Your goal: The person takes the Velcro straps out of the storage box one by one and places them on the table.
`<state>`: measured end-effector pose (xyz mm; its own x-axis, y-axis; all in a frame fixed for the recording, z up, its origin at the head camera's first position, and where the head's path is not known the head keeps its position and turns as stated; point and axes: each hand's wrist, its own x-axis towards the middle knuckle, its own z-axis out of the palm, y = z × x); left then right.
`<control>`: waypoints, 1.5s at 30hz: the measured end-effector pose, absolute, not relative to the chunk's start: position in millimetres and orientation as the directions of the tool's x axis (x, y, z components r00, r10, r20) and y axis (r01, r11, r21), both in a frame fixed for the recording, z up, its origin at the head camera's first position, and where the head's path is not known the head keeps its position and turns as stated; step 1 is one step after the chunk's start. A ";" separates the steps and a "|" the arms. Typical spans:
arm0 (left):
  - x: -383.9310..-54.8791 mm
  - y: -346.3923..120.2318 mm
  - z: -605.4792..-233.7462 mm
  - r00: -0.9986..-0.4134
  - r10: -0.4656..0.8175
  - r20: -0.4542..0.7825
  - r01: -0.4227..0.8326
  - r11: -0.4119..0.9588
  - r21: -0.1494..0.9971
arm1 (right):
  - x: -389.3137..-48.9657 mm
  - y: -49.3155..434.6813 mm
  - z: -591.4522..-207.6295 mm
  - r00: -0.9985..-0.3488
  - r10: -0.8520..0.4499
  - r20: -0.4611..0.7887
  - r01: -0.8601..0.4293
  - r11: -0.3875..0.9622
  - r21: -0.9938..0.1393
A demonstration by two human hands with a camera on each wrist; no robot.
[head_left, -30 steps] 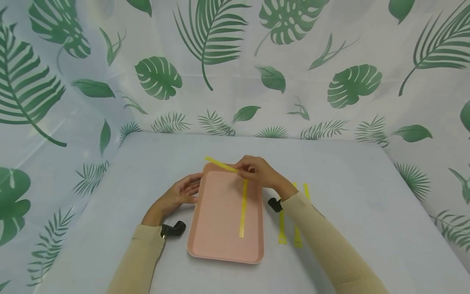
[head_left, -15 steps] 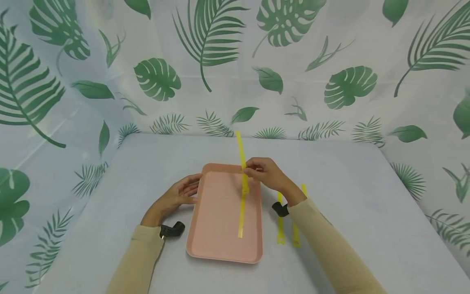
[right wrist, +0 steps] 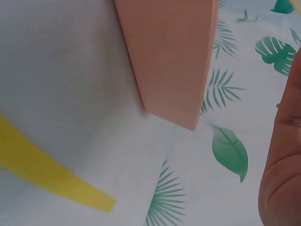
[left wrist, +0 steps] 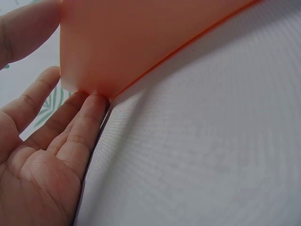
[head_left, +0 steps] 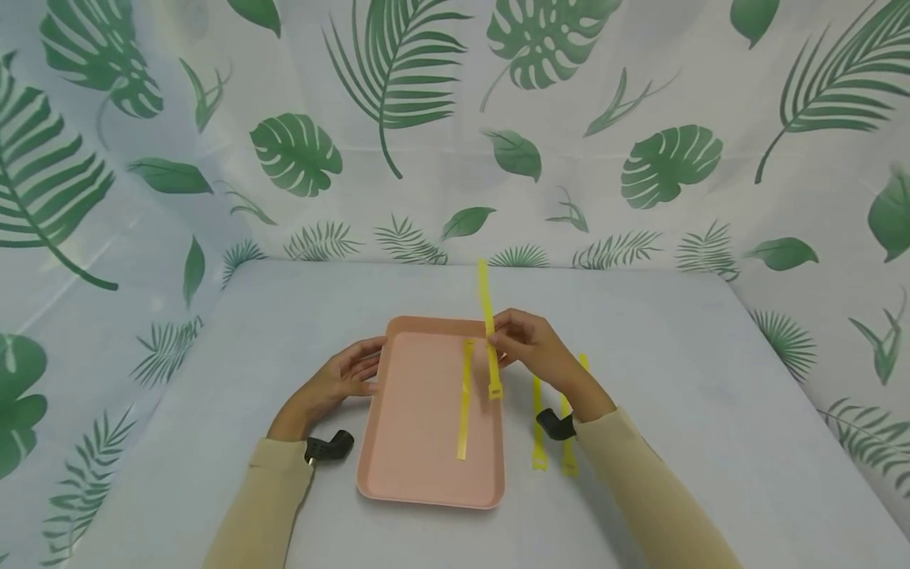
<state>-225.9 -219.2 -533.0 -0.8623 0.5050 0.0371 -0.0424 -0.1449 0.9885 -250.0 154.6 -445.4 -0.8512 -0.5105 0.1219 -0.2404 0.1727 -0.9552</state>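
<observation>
A pink tray (head_left: 415, 419) lies in the middle of the table in the head view. My left hand (head_left: 330, 387) rests its extended fingertips against the tray's left side; the left wrist view shows those fingers (left wrist: 87, 125) touching the tray wall (left wrist: 122, 42). My right hand (head_left: 536, 348) pinches a yellow cable tie (head_left: 486, 299) with a slotted head, upright over the tray's right rim. Another yellow cable tie (head_left: 464, 403) lies lengthwise inside the tray, right of centre. In the right wrist view only part of the right hand (right wrist: 284, 141) shows.
Two more yellow cable ties, one nearer the tray (head_left: 539, 431) and one farther right (head_left: 568, 454), lie on the white table (head_left: 682, 411), partly hidden by my right arm. A leaf-print cloth (head_left: 569, 150) hangs behind and at the sides.
The held cable tie has turned from slanting left to upright, its slotted head down. My right hand has shifted right, to the tray's right rim. My left hand stays at the tray.
</observation>
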 end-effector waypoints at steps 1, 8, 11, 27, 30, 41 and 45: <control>-226.1 -218.6 -532.9 -0.863 0.504 0.034 -0.045 -0.144 0.989 | -247.8 157.2 -446.1 -0.855 -0.505 0.119 -0.233 0.170 -0.957; -226.7 -215.4 -531.9 -0.861 0.507 0.030 -0.046 -0.137 0.989 | -234.4 174.8 -453.6 -0.885 -0.456 0.090 -0.183 0.164 -0.969; -226.4 -214.8 -531.8 -0.862 0.506 0.030 -0.047 -0.137 0.989 | -228.7 182.5 -455.9 -0.896 -0.435 0.083 -0.166 0.156 -0.974; -224.3 -217.6 -531.7 -0.857 0.512 0.055 -0.020 -0.140 0.990 | -211.6 227.2 -464.0 -0.936 -0.349 0.048 -0.110 0.160 -0.981; -223.2 -218.2 -531.9 -0.857 0.512 0.060 -0.014 -0.141 0.990 | -208.0 235.1 -464.5 -0.940 -0.340 0.029 -0.093 0.175 -0.980; -221.1 -219.1 -530.2 -0.858 0.510 0.065 -0.012 -0.146 0.989 | -195.3 261.1 -462.8 -0.949 -0.314 0.007 -0.085 0.234 -0.968; -221.9 -218.1 -530.2 -0.855 0.513 0.070 -0.007 -0.147 0.989 | -190.8 271.7 -462.2 -0.952 -0.306 -0.010 -0.073 0.258 -0.963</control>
<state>-221.9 -218.1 -530.2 -0.8553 0.5133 0.0702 -0.0068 -0.1467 0.9892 -190.8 271.7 -462.2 -0.9518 -0.3064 -0.0104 -0.0725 0.2579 -0.9634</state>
